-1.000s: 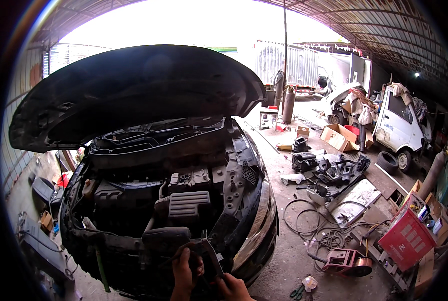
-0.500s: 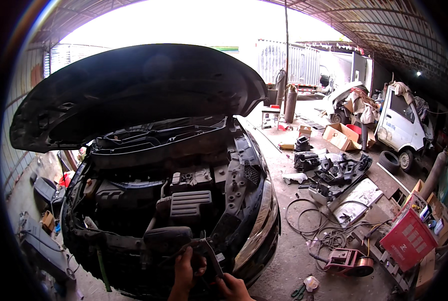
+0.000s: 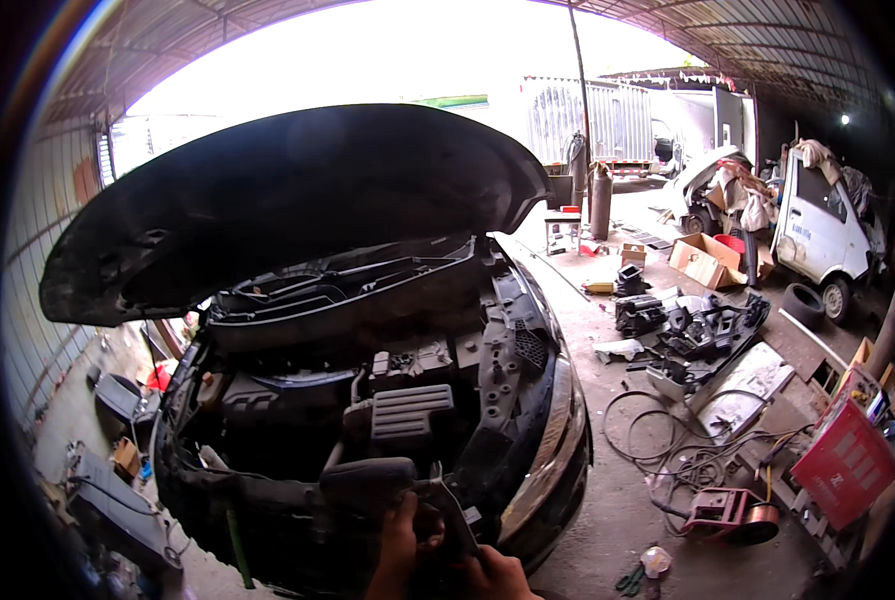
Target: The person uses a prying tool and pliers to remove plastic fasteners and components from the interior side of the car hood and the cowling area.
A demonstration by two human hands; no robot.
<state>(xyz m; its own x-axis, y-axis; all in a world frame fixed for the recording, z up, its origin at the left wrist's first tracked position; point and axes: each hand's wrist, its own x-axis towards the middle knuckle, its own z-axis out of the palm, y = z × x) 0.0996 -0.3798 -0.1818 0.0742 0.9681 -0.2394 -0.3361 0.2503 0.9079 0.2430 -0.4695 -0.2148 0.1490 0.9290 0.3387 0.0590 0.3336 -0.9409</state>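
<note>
A dark car [image 3: 557, 420] stands in front of me with its hood [image 3: 307, 200] raised and its engine bay exposed. At its front edge, my left hand [image 3: 403, 532] has its fingers curled beside a dark rounded duct [image 3: 367, 482]; what they grip is lost in shadow. Close by on the right, my right hand [image 3: 497, 574] is closed around the lower end of a flat grey metal piece [image 3: 453, 515]. That piece slants up and left toward the duct. Whether its upper end touches the car I cannot tell. A ribbed grey engine-bay box [image 3: 411, 412] sits farther in.
On the floor to the right lie coiled hoses [image 3: 657, 440], removed black car parts [image 3: 687, 325], a wire-reel machine [image 3: 722, 517] and a red cabinet [image 3: 847, 460]. Green-handled scissors [image 3: 629, 581] lie near the front. A grey unit [image 3: 117, 510] stands at left.
The whole scene has shifted right and slightly down in the picture as my head moved. Both hands and the metal piece keep nearly the same place against the car.
</note>
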